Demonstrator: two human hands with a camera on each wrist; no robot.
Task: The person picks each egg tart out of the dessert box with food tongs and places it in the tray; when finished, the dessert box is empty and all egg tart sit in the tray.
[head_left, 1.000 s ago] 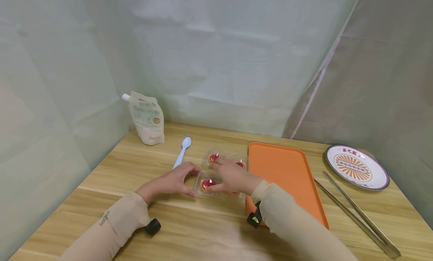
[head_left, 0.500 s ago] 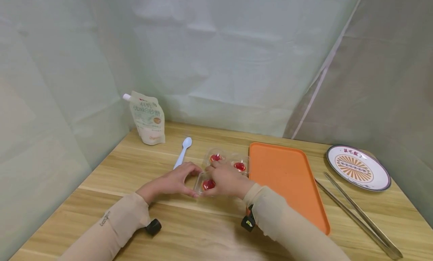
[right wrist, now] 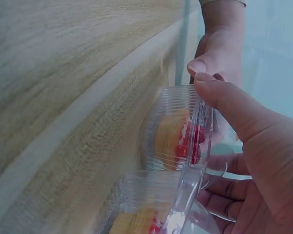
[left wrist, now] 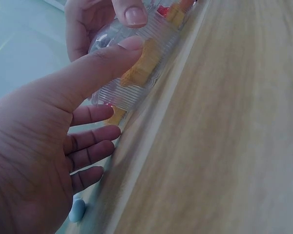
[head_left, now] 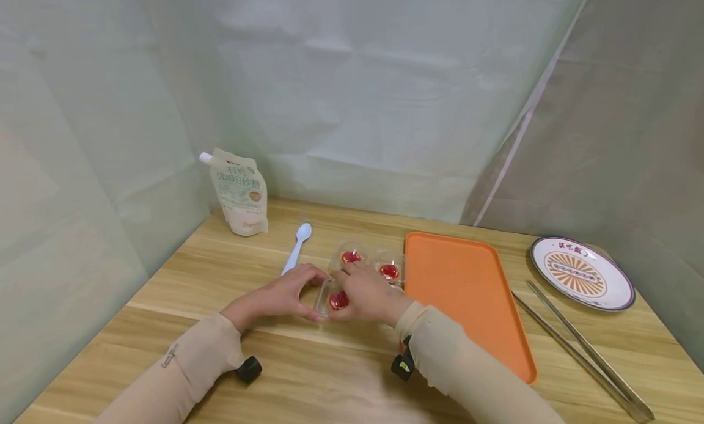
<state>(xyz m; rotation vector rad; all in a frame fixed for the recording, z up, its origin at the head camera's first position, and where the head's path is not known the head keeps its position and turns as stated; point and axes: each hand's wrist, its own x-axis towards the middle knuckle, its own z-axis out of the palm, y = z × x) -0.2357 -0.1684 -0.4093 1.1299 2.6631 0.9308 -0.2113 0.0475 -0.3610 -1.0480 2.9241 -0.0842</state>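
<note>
A clear plastic clamshell box (head_left: 395,260) with ribbed walls lies on the wooden table, several red-topped tarts (head_left: 389,272) inside. My left hand (head_left: 278,294) holds its near left corner; in the left wrist view the thumb lies along the ribbed wall and the fingers curve around the side. From above, my right hand (head_left: 367,293) reaches over the box and covers part of it. The right wrist view shows its thumb on the rim (right wrist: 201,114) at the corner, close to the left thumb, with the fingers curled behind the lid. The box looks closed.
An orange tray (head_left: 456,289) lies directly right of the box. Farther right are metal tongs (head_left: 591,357) and a patterned plate (head_left: 580,274). A light blue spoon (head_left: 297,247) lies behind my left hand, and a spouted pouch (head_left: 240,192) stands at the back left.
My right hand has shifted slightly left across the box toward its left corner, uncovering the tart at the back right. The left hand and the box stay in place.
</note>
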